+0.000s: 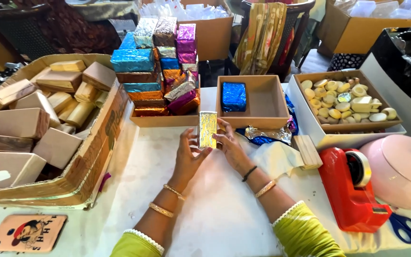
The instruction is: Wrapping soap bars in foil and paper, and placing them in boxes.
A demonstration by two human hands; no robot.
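1. Far left, a cardboard carton (102, 143) held bare wooden blocks (19, 122); these were unwrapped stock.
2. The left hand (188, 154) pressed the gold-foil-wrapped block (208, 129) from its left side, fingers closed against it.
3. The right hand (230, 145) pinched its right edge, so the block stood upright between both palms on the table (215, 214). Wrapping looked nearly finished; smoothing the foil seemed due next.
4. Further right sat a tray (267, 121) holding one blue-foil block (234, 96).

I extend both forearms forward, left hand (188, 154) and right hand (230, 147) raised near each other, palms facing inward, fingers curled, wrists bent slightly upward.
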